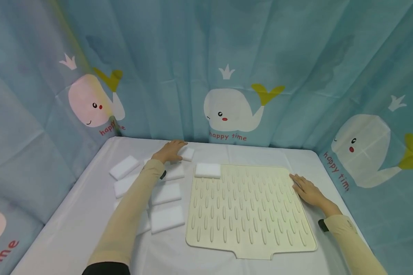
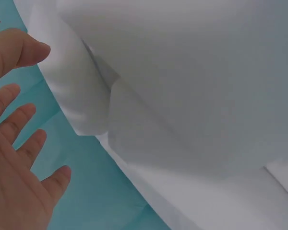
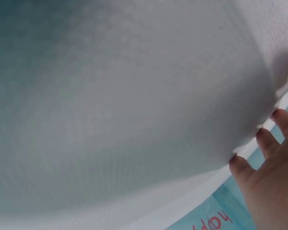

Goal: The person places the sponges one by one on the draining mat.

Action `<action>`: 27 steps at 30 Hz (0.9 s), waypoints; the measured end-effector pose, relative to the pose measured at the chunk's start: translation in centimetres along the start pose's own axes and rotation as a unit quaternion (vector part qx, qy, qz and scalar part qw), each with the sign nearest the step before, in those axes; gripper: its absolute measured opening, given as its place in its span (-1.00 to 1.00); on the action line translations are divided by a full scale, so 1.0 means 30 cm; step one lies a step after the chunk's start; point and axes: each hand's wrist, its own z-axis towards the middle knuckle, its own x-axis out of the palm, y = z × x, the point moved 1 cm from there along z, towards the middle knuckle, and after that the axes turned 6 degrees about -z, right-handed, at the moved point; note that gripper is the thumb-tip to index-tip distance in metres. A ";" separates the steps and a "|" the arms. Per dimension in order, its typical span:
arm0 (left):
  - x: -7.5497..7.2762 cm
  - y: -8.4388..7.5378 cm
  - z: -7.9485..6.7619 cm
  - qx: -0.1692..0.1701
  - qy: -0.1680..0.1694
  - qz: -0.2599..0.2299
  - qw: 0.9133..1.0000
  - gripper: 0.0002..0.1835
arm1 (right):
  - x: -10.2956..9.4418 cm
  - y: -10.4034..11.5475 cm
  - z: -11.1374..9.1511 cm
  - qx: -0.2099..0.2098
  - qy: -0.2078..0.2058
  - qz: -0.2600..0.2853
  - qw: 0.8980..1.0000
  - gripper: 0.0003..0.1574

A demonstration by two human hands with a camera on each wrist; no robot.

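At the far side of the table, my left hand [image 1: 170,151] reaches beside a white sponge block [image 1: 187,154]. The left wrist view shows the hand [image 2: 19,143] with its fingers spread and nothing between them and the thumb. My right hand [image 1: 308,191] rests at the right edge of a cream ridged drying mat [image 1: 251,246], fingertips right at its upper right corner. In the right wrist view, the fingertips of that hand [image 3: 273,177] touch the white tablecloth. Another white sponge block [image 1: 207,170] lies on the mat's upper left corner.
Several more white sponge blocks [image 1: 167,219] lie in loose rows left of the mat, some hidden under my left forearm. A white cloth [image 1: 165,256] covers the table. Blue whale-print curtains [image 1: 179,95] hang right behind the table and along both sides.
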 end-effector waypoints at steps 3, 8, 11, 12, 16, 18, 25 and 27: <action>0.012 0.011 0.007 -0.014 0.012 0.006 1.000 -0.23 | 0.005 0.000 0.001 -0.003 0.003 0.002 1.000 -0.36; 0.023 0.033 0.023 -0.026 0.020 0.014 0.999 -0.23 | -0.001 0.002 0.004 -0.006 0.005 0.008 1.000 -0.36; 0.025 0.042 0.029 -0.033 0.022 0.007 0.999 -0.23 | -0.004 0.001 0.004 -0.005 0.006 0.002 1.000 -0.36; 0.025 0.044 0.029 -0.036 0.024 0.006 0.999 -0.23 | -0.004 0.002 0.005 -0.005 0.005 0.002 1.000 -0.36; 0.024 0.050 0.033 -0.050 0.027 0.007 0.998 -0.23 | 0.001 0.000 0.008 -0.005 0.005 0.001 1.000 -0.36; 0.024 0.052 0.034 -0.056 0.024 0.008 0.998 -0.23 | 0.004 0.000 0.010 -0.005 0.004 0.002 1.000 -0.36; 0.022 0.062 0.035 -0.061 0.012 0.008 0.998 -0.23 | 0.001 -0.009 0.009 -0.001 0.009 -0.007 1.000 -0.35; 0.022 0.069 0.039 -0.053 0.004 0.013 0.998 -0.24 | -0.006 -0.010 0.008 -0.002 0.008 -0.006 1.000 -0.35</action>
